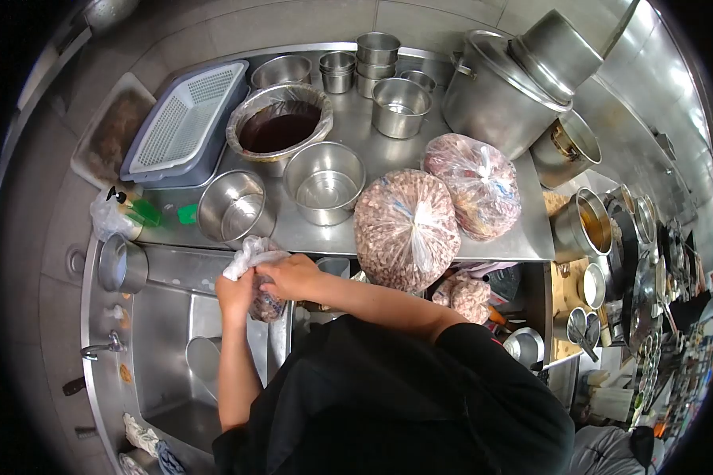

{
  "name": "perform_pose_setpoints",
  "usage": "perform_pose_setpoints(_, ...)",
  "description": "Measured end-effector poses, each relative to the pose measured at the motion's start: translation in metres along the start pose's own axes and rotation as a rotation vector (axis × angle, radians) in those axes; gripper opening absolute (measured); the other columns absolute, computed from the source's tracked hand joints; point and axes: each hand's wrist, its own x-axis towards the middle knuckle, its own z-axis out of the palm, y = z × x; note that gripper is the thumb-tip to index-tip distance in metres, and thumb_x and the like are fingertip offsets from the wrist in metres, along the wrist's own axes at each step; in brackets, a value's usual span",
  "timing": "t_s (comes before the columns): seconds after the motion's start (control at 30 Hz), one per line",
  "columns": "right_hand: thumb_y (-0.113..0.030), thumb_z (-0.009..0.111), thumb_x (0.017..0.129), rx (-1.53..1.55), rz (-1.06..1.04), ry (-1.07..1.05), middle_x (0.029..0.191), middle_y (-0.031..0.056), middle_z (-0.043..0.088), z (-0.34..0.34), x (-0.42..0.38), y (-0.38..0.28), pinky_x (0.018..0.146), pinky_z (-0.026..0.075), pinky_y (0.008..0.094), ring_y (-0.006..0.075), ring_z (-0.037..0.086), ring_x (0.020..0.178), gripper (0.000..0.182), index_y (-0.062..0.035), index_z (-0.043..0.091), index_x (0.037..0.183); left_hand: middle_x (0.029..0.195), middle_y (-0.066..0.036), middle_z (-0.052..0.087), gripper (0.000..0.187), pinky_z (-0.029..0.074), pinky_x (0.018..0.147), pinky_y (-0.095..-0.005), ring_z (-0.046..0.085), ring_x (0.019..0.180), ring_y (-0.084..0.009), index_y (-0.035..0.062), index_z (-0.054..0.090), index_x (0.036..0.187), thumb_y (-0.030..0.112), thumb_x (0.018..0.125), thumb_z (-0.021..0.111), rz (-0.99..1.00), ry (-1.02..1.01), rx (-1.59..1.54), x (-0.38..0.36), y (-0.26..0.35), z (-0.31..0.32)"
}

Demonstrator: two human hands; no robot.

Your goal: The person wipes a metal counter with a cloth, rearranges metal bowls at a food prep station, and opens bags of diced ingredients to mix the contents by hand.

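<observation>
Over the edge between the steel counter and the sink, both my hands close on a clear plastic bag (267, 307) with dark, mottled contents. My left hand (234, 294) grips the left side of its gathered neck. Fingers of my right hand (291, 277) pinch the neck from the right, and the loose white plastic top bunches up above them. Just beyond the hands stands a round steel pot (236, 207). To the right, a large tied bag of pale chopped pieces (406, 229) and a tied bag of reddish pieces (474, 186) rest on the counter.
A lined basin of dark liquid (281, 131), another steel pot (325, 186) and a white perforated basket (186, 119) stand farther back. A big lidded stockpot (495, 103) is at back right. The sink (170, 396) lies left, with a faucet (107, 346).
</observation>
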Motion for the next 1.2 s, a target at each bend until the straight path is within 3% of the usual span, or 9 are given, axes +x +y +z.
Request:
perform_pose_setpoints(0.07,-0.038,0.058,0.094,0.003,-0.057,-0.016,0.096,0.0154,0.072,0.006,0.012,0.009,0.087,0.051,0.0467,0.0341,0.068,0.094,0.032,-0.0097,0.067,0.108,0.083,-0.014,0.075,0.025,0.053,0.071,-0.0388,0.072,0.076,-0.0264,-0.0027,0.073,0.097,0.017,0.081,0.072,-0.04,0.004,0.211,0.001,-0.002,-0.001)
perform_pose_setpoints(0.1,-0.037,0.056,0.095,0.015,-0.108,0.049,0.091,0.0148,0.071,0.011,0.014,0.01,0.085,0.051,0.0473,0.0339,0.068,0.09,0.031,-0.0081,0.067,0.091,0.083,-0.014,0.075,0.025,0.053,0.071,-0.0388,0.072,0.076,-0.0264,-0.0027,0.073,0.097,0.017,0.081,0.072,-0.043,0.012,0.21,0.005,-0.004,-0.003)
perform_pose_setpoints(0.2,-0.034,0.054,0.097,0.075,-0.208,0.054,0.088,0.0144,0.07,0.026,0.01,0.016,0.084,0.05,0.0472,0.0343,0.068,0.088,0.031,-0.0072,0.066,0.087,0.085,-0.018,0.074,0.027,0.053,0.072,-0.0398,0.073,0.08,-0.0294,-0.0015,0.074,0.095,0.019,0.076,0.075,-0.147,0.038,0.243,0.019,-0.021,-0.014)
perform_pose_setpoints(0.57,-0.03,0.055,0.096,0.147,-0.284,0.068,0.085,0.0167,0.067,0.02,-0.018,0.03,0.076,0.05,0.0495,0.0382,0.066,0.083,0.03,-0.0049,0.063,0.083,0.086,-0.015,0.074,0.034,0.053,0.073,-0.0389,0.072,0.084,-0.0307,0.0021,0.071,0.097,0.02,0.07,0.081,0.002,0.134,0.416,0.036,-0.077,-0.018)
perform_pose_setpoints(0.67,-0.029,0.057,0.095,0.147,-0.283,0.107,0.082,0.0161,0.066,0.018,-0.027,0.031,0.073,0.051,0.0486,0.0372,0.066,0.08,0.029,-0.0046,0.062,0.081,0.081,-0.014,0.072,0.027,0.051,0.069,-0.0399,0.071,0.078,-0.0306,0.0038,0.067,0.087,0.022,0.071,0.08,-0.078,0.073,0.357,0.031,-0.05,-0.023)
perform_pose_setpoints(0.87,-0.026,0.061,0.093,0.188,-0.317,0.189,0.078,0.0147,0.064,0.023,-0.038,0.041,0.069,0.051,0.048,0.0368,0.065,0.076,0.026,-0.0036,0.06,0.079,0.073,-0.014,0.068,0.024,0.048,0.064,-0.041,0.066,0.069,-0.0326,0.0046,0.064,0.081,0.024,0.073,0.075,-0.081,0.112,0.384,0.034,-0.061,-0.021)
perform_pose_setpoints(1.13,-0.026,0.061,0.093,0.205,-0.27,0.184,0.079,0.0142,0.064,0.014,-0.049,0.05,0.07,0.051,0.0459,0.0354,0.065,0.077,0.024,-0.0049,0.061,0.08,0.074,-0.016,0.066,0.017,0.047,0.063,-0.044,0.063,0.072,-0.0363,0.0069,0.063,0.079,0.021,0.074,0.071,-0.046,0.119,0.433,0.038,-0.104,-0.025)
perform_pose_setpoints(1.2,-0.027,0.062,0.094,0.254,-0.206,0.181,0.078,0.014,0.064,0.004,-0.05,0.048,0.067,0.049,0.0462,0.0353,0.064,0.075,0.026,-0.006,0.06,0.078,0.077,-0.016,0.067,0.014,0.048,0.064,-0.0435,0.064,0.073,-0.0365,0.0069,0.062,0.08,0.018,0.074,0.068,-0.133,0.116,0.446,0.036,-0.094,-0.033)
